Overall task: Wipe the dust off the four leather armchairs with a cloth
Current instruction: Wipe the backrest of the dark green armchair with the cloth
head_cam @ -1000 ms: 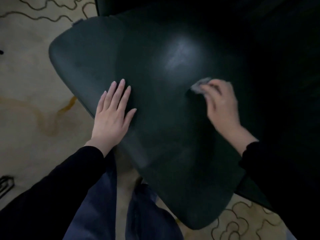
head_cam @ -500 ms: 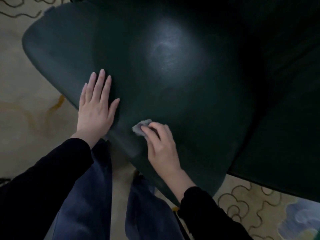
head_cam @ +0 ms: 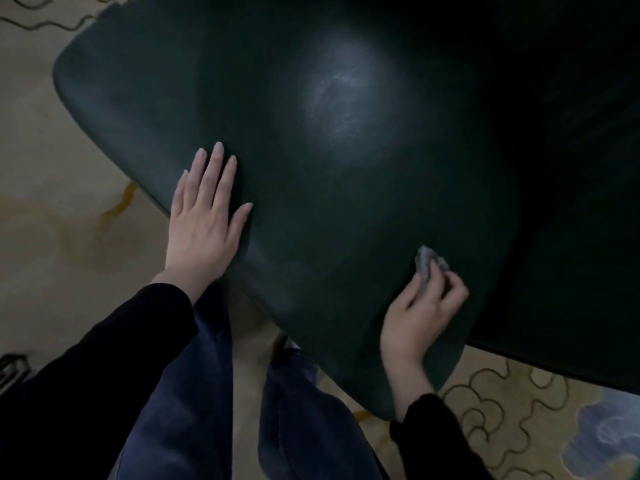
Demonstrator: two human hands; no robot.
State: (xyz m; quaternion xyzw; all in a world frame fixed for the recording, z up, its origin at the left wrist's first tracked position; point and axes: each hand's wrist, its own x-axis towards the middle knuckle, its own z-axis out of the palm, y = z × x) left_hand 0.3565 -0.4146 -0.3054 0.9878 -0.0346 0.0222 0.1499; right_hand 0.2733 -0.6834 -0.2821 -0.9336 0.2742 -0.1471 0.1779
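- Leather, dark green and almost black in this dim room, covers the armchair [head_cam: 311, 202] the person stands over; I cannot tell whether the broad rounded panel in front of them is the back or the seat.
- On that panel, near its left-hand edge, the left hand [head_cam: 202, 223] lies flat. Its four fingers are straight and close together and the thumb is spread out to the side. It grips nothing, and I take it to be bracing the chair and the person's lean.
- At the chair's near right corner, the right hand [head_cam: 420, 310] has its fingers curled and clamped on a small grey cloth [head_cam: 427, 263], pressing it to the leather.
- Bunched into a wad, the cloth sticks out past the fingertips, probably so the fabric meets the dust before the skin does.
- Its long axis runs from the fingers toward the chair's middle, away from the wrist.
- Up the panel from the cloth, a pale sheen [head_cam: 341, 95] shows on the leather.
- The panel's own long line runs slantwise, from far left down to the near right corner.
- Patterned beige carpet [head_cam: 52, 202] lies beside the chair on both sides.
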